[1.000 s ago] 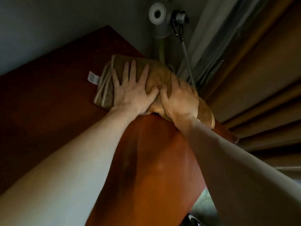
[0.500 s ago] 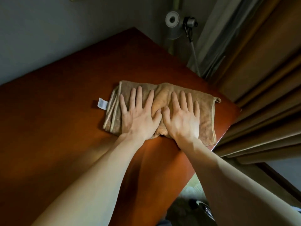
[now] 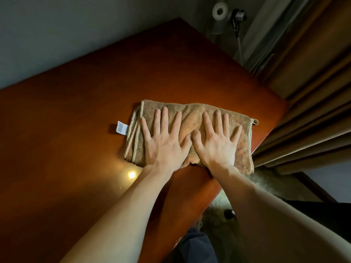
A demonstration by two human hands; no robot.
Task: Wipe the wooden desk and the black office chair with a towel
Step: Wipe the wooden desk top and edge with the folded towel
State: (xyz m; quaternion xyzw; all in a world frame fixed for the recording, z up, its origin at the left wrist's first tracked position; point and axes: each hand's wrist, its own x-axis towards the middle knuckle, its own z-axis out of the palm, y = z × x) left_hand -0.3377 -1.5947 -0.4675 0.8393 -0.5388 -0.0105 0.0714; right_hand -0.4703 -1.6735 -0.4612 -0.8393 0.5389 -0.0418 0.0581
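1. A small white sewn-in tag (image 3: 122, 128) is seen poking out of the left end of the folded tan terry towel (image 3: 190, 114). Fine dark lines, kinda like a barcode, are printed on it, but it's way too small for anything to be read.
2. The towel is laid flat on the glossy reddish-brown wooden counter (image 3: 76, 130), over toward the right side. Its right hem sits pretty much at the counter's right edge. Paler hem bands are seen at both ends, and a little hanging loop (image 3: 255, 121) at the upper right corner.
3. The left hand (image 3: 165, 143) is pressed palm-down on the towel's left half and the right hand (image 3: 216, 143) on its right half. The fingers (image 3: 164, 120) are held straight and fanned wide, so nothing is gripped, just flattened. The two thumbs are nearly touching in the middle.
4. A small bright spot of reflected light (image 3: 131, 175) is picked up on the counter just beside the left wrist. The rest of the surface is left fairly dim.
5. Behind the counter a plain grey wall (image 3: 57, 35) is seen. On the right, heavy brown pleated curtains (image 3: 313, 92) are hung, with a paler sheer curtain (image 3: 266, 35) further back.
6. Past the far corner, a round pale disc-shaped fitting (image 3: 220, 11) and a black clip-like part (image 3: 238, 16) with a thin cord are spotted. What they belong to can't be told.
7. Below the near edge, some dark blue-grey fabric (image 3: 197, 245) is seen in shadow.
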